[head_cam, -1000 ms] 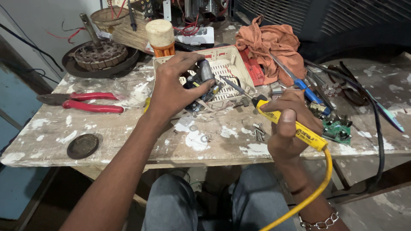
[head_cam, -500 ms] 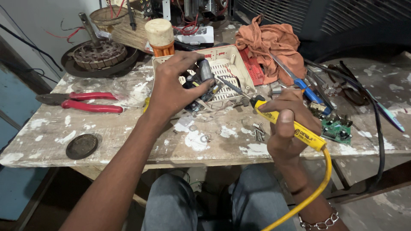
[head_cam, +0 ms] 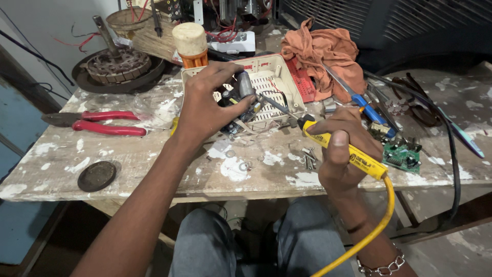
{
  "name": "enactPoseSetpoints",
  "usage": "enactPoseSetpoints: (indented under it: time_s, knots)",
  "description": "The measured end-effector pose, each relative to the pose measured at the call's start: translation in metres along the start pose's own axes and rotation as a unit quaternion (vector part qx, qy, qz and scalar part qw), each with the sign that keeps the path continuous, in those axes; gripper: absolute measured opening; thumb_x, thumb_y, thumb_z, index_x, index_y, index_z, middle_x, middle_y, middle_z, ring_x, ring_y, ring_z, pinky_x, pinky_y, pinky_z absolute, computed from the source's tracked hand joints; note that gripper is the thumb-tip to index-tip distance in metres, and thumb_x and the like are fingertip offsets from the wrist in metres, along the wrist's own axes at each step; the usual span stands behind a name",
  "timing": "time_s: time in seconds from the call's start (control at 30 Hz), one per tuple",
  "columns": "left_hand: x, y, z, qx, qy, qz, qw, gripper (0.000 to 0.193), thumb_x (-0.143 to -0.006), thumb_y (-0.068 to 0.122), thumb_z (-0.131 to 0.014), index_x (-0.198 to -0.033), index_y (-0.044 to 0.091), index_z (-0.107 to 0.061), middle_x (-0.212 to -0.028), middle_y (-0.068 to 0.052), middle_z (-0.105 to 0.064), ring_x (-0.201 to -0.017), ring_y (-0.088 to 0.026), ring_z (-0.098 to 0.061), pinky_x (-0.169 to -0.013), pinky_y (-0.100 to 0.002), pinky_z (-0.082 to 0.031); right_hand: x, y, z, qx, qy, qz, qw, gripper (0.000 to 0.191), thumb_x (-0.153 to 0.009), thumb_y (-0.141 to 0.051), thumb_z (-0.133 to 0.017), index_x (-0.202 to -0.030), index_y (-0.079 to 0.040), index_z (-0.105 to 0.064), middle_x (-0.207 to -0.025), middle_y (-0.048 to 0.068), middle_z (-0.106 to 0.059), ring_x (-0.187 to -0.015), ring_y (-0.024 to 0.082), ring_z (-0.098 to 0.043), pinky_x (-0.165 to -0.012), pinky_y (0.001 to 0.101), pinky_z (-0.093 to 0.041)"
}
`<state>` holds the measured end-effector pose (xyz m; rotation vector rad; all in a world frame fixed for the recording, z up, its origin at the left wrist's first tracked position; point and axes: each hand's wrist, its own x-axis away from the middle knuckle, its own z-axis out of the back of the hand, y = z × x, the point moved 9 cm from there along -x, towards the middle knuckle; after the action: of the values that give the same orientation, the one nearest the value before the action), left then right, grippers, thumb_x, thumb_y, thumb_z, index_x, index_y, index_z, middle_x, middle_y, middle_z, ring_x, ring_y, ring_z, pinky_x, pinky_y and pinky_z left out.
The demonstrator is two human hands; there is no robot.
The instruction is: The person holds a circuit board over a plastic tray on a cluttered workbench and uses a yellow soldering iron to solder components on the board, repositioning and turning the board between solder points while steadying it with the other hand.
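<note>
My left hand (head_cam: 207, 105) grips a small grey cylindrical part with wires (head_cam: 243, 90) over a cream plastic housing (head_cam: 279, 72) on the paint-stained workbench (head_cam: 154, 154). My right hand (head_cam: 341, 149) holds a yellow soldering iron (head_cam: 341, 151) by its handle. The iron's metal tip (head_cam: 269, 102) points up-left and reaches the part in my left hand. A yellow cord (head_cam: 379, 220) runs from the iron down past my right wrist.
Red-handled pliers (head_cam: 97, 123) lie at the left, a dark round disc (head_cam: 96, 176) near the front edge. A motor stator (head_cam: 115, 64) and an orange-capped bottle (head_cam: 190, 43) stand behind. An orange cloth (head_cam: 323, 51), a blue screwdriver (head_cam: 359, 100) and a green circuit board (head_cam: 402, 156) lie right. Screws (head_cam: 309, 159) are scattered mid-bench.
The soldering iron's tip has moved up-left toward the part in my left hand. My left hand has shifted its grip slightly on the grey part.
</note>
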<state>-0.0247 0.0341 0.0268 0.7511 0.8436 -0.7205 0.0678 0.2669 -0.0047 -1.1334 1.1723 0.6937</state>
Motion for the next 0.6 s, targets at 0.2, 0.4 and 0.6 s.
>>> enactPoseSetpoints:
  time_s: [0.2,0.4,0.6]
  knots:
    - [0.0007,0.0017,0.0014,-0.013,0.001,-0.005,1.000,0.051,-0.078,0.016,-0.091,-0.121,-0.005,-0.072,-0.119,-0.017,-0.073,-0.108,-0.027,-0.073,-0.096,-0.037,-0.058,-0.0003,0.0013,-0.0004,0.006,-0.001,-0.010,1.000,0.039,-0.107,-0.025,-0.047,-0.090,0.004,-0.068,-0.077,0.011,-0.066,-0.071,0.021,-0.059,-0.086,0.0370,-0.048]
    - [0.0005,-0.0005,0.0011,0.004,-0.003,0.011,1.000,0.051,-0.079,0.016,-0.090,-0.122,-0.003,-0.072,-0.119,-0.016,-0.073,-0.108,-0.025,-0.073,-0.095,-0.035,-0.059,0.0006,0.0004,0.0023,0.009,0.010,-0.014,1.000,0.044,-0.108,-0.027,-0.046,-0.088,0.005,-0.068,-0.077,0.012,-0.065,-0.073,0.022,-0.059,-0.093,0.0377,-0.048]
    - [-0.0002,0.0010,0.0014,0.004,-0.002,0.003,1.000,0.051,-0.079,0.015,-0.090,-0.122,-0.004,-0.072,-0.120,-0.016,-0.073,-0.109,-0.026,-0.073,-0.096,-0.036,-0.058,-0.0013,0.0005,0.0018,-0.003,0.005,-0.021,1.000,0.043,-0.106,-0.029,-0.046,-0.089,0.005,-0.067,-0.073,0.011,-0.062,-0.070,0.021,-0.057,-0.091,0.0372,-0.048]
